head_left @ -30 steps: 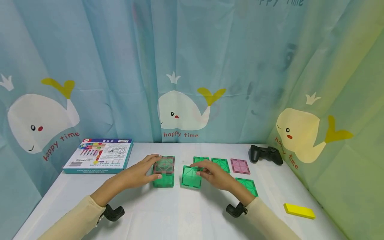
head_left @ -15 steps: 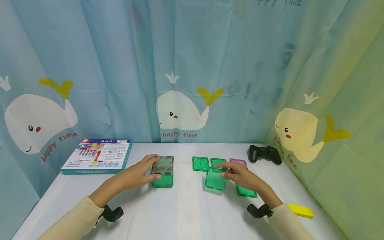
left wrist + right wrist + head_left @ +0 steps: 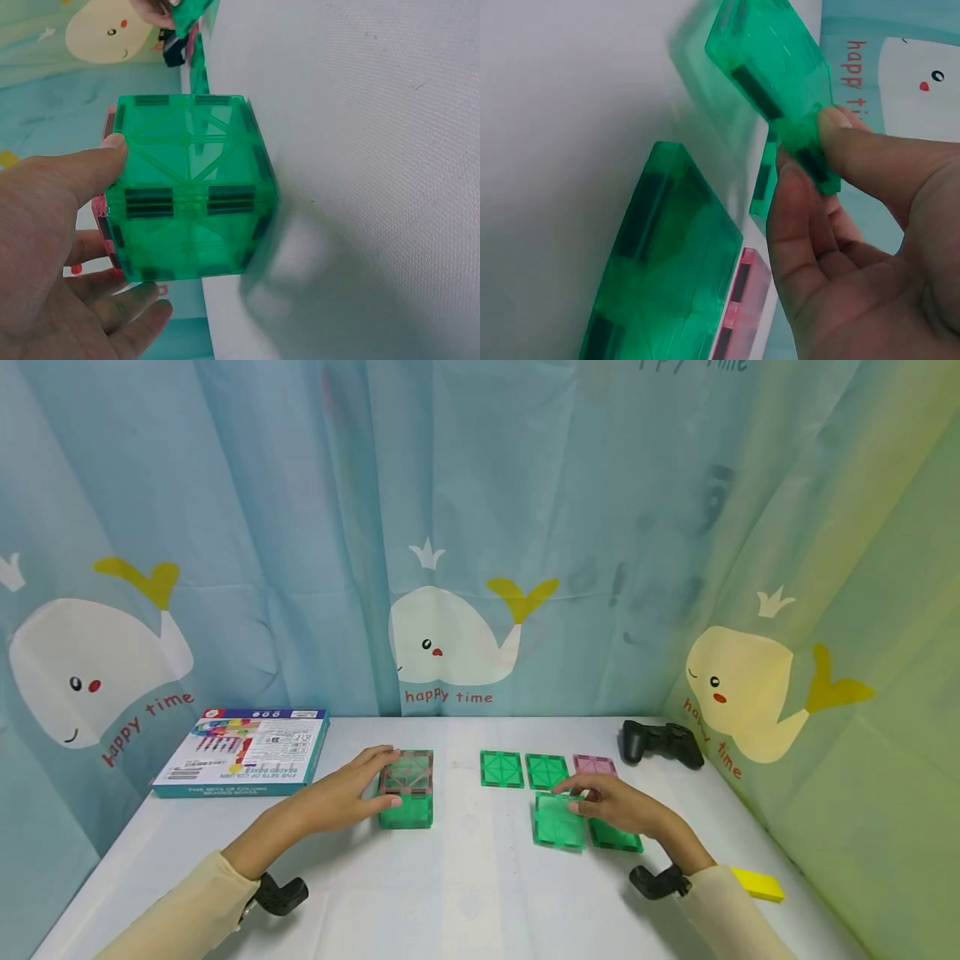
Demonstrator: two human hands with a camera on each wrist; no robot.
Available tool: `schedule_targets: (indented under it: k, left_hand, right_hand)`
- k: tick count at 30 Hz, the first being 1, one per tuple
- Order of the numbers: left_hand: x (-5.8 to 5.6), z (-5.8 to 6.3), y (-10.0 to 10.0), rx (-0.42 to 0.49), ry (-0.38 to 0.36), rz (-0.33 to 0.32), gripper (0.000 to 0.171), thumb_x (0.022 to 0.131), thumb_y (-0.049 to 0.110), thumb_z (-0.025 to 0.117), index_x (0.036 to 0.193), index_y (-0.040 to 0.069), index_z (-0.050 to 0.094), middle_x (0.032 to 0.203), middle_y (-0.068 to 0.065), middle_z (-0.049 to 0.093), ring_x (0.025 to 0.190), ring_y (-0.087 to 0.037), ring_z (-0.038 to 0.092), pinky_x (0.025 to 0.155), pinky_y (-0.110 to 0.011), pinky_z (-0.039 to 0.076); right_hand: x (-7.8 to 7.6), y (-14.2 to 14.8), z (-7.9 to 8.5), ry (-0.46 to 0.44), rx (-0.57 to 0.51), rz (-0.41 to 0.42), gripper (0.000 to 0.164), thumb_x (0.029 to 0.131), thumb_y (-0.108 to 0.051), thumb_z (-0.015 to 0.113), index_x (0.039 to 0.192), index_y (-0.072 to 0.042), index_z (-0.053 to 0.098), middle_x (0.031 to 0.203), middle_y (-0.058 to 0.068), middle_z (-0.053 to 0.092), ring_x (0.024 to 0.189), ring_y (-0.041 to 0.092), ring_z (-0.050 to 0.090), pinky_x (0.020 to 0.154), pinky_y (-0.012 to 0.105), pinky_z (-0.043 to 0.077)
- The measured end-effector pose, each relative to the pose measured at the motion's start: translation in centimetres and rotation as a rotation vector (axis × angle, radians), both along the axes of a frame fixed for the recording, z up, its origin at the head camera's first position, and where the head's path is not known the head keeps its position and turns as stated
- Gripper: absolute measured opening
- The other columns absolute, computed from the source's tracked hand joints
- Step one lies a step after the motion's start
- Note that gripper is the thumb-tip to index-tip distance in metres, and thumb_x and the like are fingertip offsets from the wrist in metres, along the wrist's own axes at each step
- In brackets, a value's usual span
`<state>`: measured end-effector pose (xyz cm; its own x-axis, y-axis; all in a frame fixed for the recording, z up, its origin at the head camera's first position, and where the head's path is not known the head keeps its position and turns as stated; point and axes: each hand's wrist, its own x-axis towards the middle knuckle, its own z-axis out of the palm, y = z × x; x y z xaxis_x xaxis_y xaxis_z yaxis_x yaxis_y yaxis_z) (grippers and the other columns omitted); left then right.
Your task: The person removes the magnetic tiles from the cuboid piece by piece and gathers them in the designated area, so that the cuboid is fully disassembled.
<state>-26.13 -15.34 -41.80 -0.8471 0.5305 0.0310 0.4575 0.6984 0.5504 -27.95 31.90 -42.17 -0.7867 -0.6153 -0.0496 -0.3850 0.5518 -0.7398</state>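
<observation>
My left hand (image 3: 337, 797) holds a cube (image 3: 411, 813) built from see-through magnetic tiles, green on the sides with a pink tile (image 3: 407, 772) on top. In the left wrist view its thumb (image 3: 105, 161) presses by the top edge of the cube, and the other fingers reach around the far side. Between thumb and fingertips, my right hand (image 3: 626, 803) pinches a green square magnetic tile (image 3: 557, 823) near one edge. This tile is tilted above the table, left of another green tile (image 3: 617, 837) lying flat, partly hidden by the hand.
Two green tiles (image 3: 501, 769) and a pink tile (image 3: 595, 765) lie in a row behind the right hand. A black game controller (image 3: 662, 744) is at the back right, a yellow block (image 3: 759, 885) at the right edge. A flat toy box (image 3: 243, 752) lies at the left. Curtains hang behind.
My right hand has carried the green tile rightward, away from the cube, to the near side of the row of tiles. My left hand has stayed at the cube.
</observation>
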Motion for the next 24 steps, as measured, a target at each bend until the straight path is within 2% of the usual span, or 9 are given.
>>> schedule_targets:
  k: [3,7,11,16,21,24]
  left_hand:
    - [0.0,0.0,0.0,-0.001,0.004,-0.003,0.08,0.106,0.048,0.063,0.166,0.006,0.03,0.172,-0.02,0.024,0.156,-0.044,0.03,0.12,-0.065,0.035]
    - [-0.1,-0.1,0.0,0.0,0.0,-0.003,0.08,0.106,0.047,0.063,0.166,0.007,0.03,0.172,-0.02,0.023,0.157,-0.043,0.029,0.121,-0.064,0.034]
    - [-0.1,-0.2,-0.1,-0.001,0.002,-0.003,0.08,0.106,0.047,0.064,0.166,0.007,0.03,0.172,-0.02,0.024,0.157,-0.043,0.03,0.121,-0.063,0.034]
    - [0.0,-0.2,-0.1,0.0,0.007,-0.004,0.08,0.106,0.047,0.063,0.166,0.008,0.031,0.172,-0.02,0.024,0.156,-0.043,0.031,0.12,-0.064,0.034]
    - [-0.1,-0.3,-0.1,0.0,0.008,-0.002,0.08,0.105,0.049,0.063,0.167,0.008,0.03,0.172,-0.019,0.024,0.156,-0.042,0.031,0.121,-0.063,0.035]
    - [-0.2,-0.3,-0.1,-0.003,0.012,-0.002,0.081,0.105,0.05,0.063,0.166,0.008,0.031,0.172,-0.019,0.024,0.156,-0.042,0.031,0.121,-0.063,0.035]
  right_hand:
    - [-0.3,0.0,-0.2,0.015,0.033,-0.005,0.031,0.106,-0.006,0.061,0.136,0.002,0.065,0.115,0.016,0.064,0.085,0.013,0.05,0.073,0.026,0.047]
    - [-0.8,-0.2,-0.8,0.05,0.065,0.004,0.029,0.105,-0.004,0.063,0.133,0.003,0.067,0.103,0.01,0.057,0.092,0.016,0.047,0.076,0.028,0.043]
    - [-1.1,-0.5,-1.3,0.08,0.109,-0.012,0.027,0.104,-0.003,0.064,0.13,-0.001,0.069,0.093,0.003,0.048,0.091,0.016,0.044,0.076,0.03,0.039]
    - [-0.8,-1.1,-1.6,0.128,0.173,-0.067,0.025,0.103,-0.004,0.066,0.127,-0.005,0.072,0.1,0.003,0.058,0.093,0.017,0.049,0.079,0.031,0.044]
    - [-0.2,-1.7,-1.7,0.191,0.229,-0.077,0.026,0.101,-0.003,0.069,0.126,-0.005,0.073,0.113,0.007,0.067,0.099,0.019,0.058,0.086,0.041,0.054]
    - [0.0,-1.9,-1.7,0.208,0.25,-0.079,0.026,0.101,-0.003,0.069,0.126,-0.005,0.073,0.114,0.007,0.067,0.101,0.021,0.061,0.087,0.044,0.055]
